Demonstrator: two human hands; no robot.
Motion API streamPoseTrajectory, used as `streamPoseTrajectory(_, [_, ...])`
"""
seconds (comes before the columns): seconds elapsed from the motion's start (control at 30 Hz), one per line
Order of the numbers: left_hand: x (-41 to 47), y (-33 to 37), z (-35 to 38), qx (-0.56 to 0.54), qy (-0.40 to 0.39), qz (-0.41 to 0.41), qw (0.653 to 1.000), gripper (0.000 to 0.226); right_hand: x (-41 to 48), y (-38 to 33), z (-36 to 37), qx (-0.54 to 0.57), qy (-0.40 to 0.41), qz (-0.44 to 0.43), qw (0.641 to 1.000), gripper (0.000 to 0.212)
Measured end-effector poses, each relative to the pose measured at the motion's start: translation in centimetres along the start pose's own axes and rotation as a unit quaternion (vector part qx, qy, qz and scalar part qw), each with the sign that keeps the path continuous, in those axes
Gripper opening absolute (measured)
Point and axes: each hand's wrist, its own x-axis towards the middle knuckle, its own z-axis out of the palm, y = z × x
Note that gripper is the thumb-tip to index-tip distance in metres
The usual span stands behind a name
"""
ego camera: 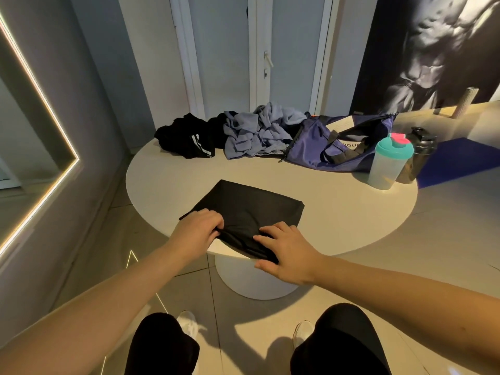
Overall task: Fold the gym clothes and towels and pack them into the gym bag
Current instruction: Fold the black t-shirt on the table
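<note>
Black garment [249, 212], folded flat into a rectangle, lies at the tabletop's near edge, its near corner bunched. Along the far edge, left to right: crumpled black striped shorts [186, 139], heaped blue-grey cloth [257, 131], slumped purple gym bag [324, 147].

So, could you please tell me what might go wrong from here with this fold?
The black garment hangs over the table's near edge, so it may slide off if the left hand and right hand let go. The shaker stands right beside the bag near the rim; dragging the bag could topple it.
</note>
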Motion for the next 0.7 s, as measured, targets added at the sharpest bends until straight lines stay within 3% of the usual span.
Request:
streamPoseTrajectory(0.2, [0.4,0.3,0.6,0.017,0.001,-0.019,1.0,0.012,0.6,1.5,-2.2,0.107,-0.022,0.015,0.994,0.053])
streamPoseTrajectory(0.3, [0.5,0.0,0.5,0.008,0.005,-0.051,0.999,0.022,0.7,2.1,-3.6,0.175,0.038,0.03,0.983,0.032])
streamPoseTrajectory(0.37, [0.3,0.7,0.0,-0.031,-0.001,-0.026,0.999,0.044,1.2,3.6,-4.1,0.195,0.099,0.09,0.972,0.028])
streamPoseTrajectory(0.43, [-0.3,2.7,-0.3,-0.062,-0.047,0.057,0.995,0.065,2.6,5.9,-3.7,0.186,0.124,0.173,0.959,0.035])
streamPoseTrajectory(0.53, [-1.0,6.4,1.1,0.022,-0.091,0.173,0.981,0.088,5.3,8.5,-3.1,0.19,0.062,0.348,0.916,0.042])
streamPoseTrajectory(0.6, [-1.1,7.8,2.6,0.08,-0.079,0.177,0.978,0.092,6.6,9.1,-3.0,0.189,0.016,0.434,0.881,0.043])
streamPoseTrajectory(0.7, [-0.8,8.2,3.7,0.091,-0.021,0.185,0.978,0.069,7.0,8.8,-3.8,0.214,-0.006,0.47,0.856,0.034])
